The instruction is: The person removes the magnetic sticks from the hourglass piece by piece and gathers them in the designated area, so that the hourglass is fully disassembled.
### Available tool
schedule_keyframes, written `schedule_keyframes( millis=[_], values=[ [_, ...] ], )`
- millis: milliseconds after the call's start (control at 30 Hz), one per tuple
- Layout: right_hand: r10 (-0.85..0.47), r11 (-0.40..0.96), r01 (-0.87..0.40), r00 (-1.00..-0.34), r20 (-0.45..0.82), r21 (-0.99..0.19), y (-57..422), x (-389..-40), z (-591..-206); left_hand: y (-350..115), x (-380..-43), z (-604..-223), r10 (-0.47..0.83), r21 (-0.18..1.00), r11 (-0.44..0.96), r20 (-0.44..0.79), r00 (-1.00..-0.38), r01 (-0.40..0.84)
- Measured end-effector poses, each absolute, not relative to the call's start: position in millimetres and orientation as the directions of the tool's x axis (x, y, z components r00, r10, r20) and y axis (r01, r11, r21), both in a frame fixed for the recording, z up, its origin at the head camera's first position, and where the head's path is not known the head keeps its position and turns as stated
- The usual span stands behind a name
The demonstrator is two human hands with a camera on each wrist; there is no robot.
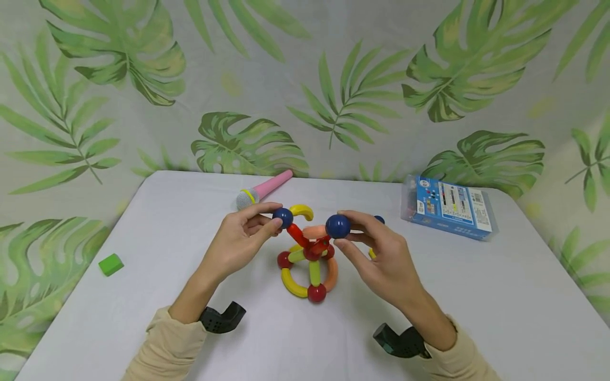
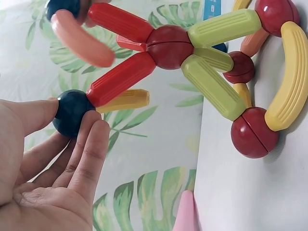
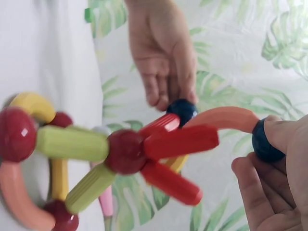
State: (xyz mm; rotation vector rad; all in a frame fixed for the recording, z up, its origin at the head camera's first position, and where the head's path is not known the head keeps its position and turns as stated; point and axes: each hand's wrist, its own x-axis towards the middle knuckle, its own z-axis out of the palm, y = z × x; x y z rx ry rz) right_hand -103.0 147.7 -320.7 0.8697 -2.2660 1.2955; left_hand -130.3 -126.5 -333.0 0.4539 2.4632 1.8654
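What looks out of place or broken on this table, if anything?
Nothing looks spilled or broken. What stands out is the green block, alone near the left edge of the table, and the pink microphone lying behind the ball-and-stick build; neither resembles the build's pieces, though both may simply be set aside.

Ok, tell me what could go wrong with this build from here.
The left hand pinches a blue ball at the end of a red stick; a hard push might tip the model or pull that joint apart.

The right hand holds a second blue ball with an orange stick, whose far end looks free in the left wrist view. The stick could drop off, or bump the other red sticks.
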Motion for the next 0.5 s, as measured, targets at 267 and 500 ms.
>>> schedule_keyframes(
  millis=[267, 500],
  values=[
    [-0.259, 0.275, -0.665, -0.747, 0.613, -0.694, 132, -102, -313, -125, -130, -333, 0.252, 0.945, 0.239, 0.161, -0.954, 0.223],
    [-0.265, 0.255, -0.616, -0.786, 0.559, -0.745, 127, -103, -316, -126, -129, -332, 0.254, 0.941, 0.232, 0.187, -0.949, 0.247]
  ],
)
